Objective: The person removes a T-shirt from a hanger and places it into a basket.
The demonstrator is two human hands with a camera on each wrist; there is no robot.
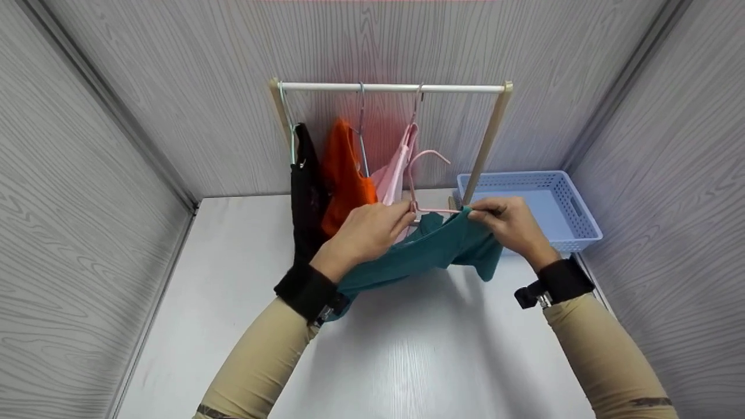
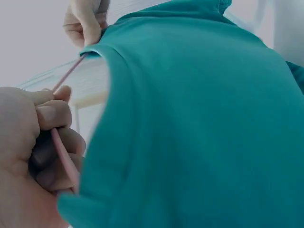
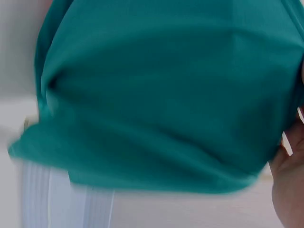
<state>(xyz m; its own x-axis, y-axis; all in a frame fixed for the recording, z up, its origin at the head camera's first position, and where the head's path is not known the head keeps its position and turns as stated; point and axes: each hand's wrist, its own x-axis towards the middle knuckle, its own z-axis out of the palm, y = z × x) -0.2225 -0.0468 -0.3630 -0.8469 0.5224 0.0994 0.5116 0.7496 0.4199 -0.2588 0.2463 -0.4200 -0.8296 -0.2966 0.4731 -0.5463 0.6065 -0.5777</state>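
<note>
A pink hanger [image 1: 429, 152] with its hook upward is gripped near the base of the hook by my left hand [image 1: 372, 230]; the curled fingers [image 2: 50, 116] show around it in the left wrist view. A teal short-sleeved shirt [image 1: 430, 247] drapes from the hanger, one side spread over my left wrist. My right hand [image 1: 509, 224] pinches the shirt's neckline edge between thumb and fingers, at the right arm of the hanger. Cloth fills most of the right wrist view, hiding the hanger there.
Behind my hands stands a rack with a white rail [image 1: 326, 87]. Black clothing [image 1: 308, 198], an orange garment [image 1: 346, 180] and a pink garment [image 1: 398, 163] hang from it. A blue plastic basket [image 1: 541, 203] sits at the right, behind my right hand. Wood-grain walls enclose the white table [image 1: 233, 262].
</note>
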